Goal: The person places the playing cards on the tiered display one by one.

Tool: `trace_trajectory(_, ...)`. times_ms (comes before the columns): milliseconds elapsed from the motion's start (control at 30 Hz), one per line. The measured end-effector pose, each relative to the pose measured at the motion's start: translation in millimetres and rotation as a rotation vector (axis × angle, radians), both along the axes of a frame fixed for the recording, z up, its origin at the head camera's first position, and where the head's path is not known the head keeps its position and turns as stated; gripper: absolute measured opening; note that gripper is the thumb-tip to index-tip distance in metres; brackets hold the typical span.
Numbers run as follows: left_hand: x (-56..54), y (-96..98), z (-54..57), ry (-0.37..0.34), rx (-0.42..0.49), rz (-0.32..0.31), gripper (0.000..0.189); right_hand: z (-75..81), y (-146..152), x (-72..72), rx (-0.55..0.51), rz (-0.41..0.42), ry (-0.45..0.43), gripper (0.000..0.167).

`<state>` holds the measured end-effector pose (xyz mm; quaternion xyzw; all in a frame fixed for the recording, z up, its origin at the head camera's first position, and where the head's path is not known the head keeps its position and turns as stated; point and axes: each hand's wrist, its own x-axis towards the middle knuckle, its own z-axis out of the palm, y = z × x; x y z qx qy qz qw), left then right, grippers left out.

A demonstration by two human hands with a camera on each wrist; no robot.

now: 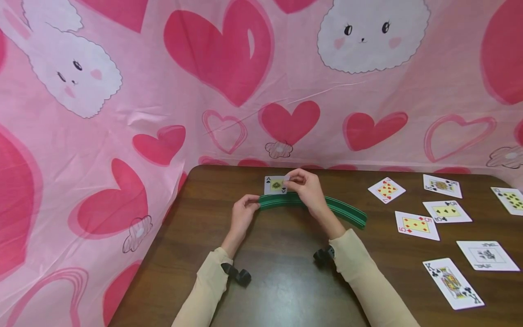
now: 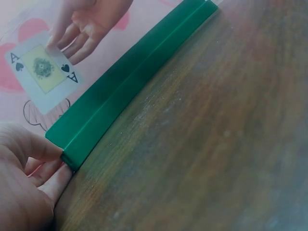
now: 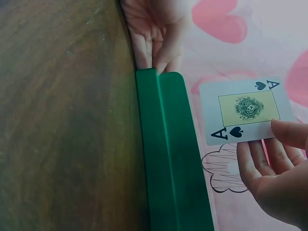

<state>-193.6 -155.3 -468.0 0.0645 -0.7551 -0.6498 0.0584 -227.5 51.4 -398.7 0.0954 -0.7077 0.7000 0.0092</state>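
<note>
An ace of spades (image 1: 274, 185) is pinched by its right edge between the thumb and fingers of my right hand (image 1: 309, 193). Its face points toward me, just above and behind the curved green card holder (image 1: 347, 211). In the right wrist view the ace (image 3: 249, 109) hangs apart from the holder (image 3: 168, 159). My left hand (image 1: 242, 214) grips the holder's left end; the left wrist view shows its thumb and fingers (image 2: 57, 185) pinching that end. A lengthwise ridge runs along the holder (image 2: 103, 108), and no card stands in the part that shows.
Face-up cards lie spread on the right of the brown table (image 1: 286, 281), among them a five of diamonds (image 1: 416, 225), a king of clubs (image 1: 452, 284), a joker-like black-and-white card (image 1: 488, 255) and a red seven (image 1: 386, 190). A pink heart-patterned cloth (image 1: 294, 81) hangs behind.
</note>
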Motion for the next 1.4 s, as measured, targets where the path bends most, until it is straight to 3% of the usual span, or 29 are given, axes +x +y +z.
trace_trajectory(1400, -1.3, 0.8, 0.4, 0.013, 0.007, 0.006, 0.018, -8.8, -4.4, -2.4, -0.047, 0.038, 0.001, 0.009)
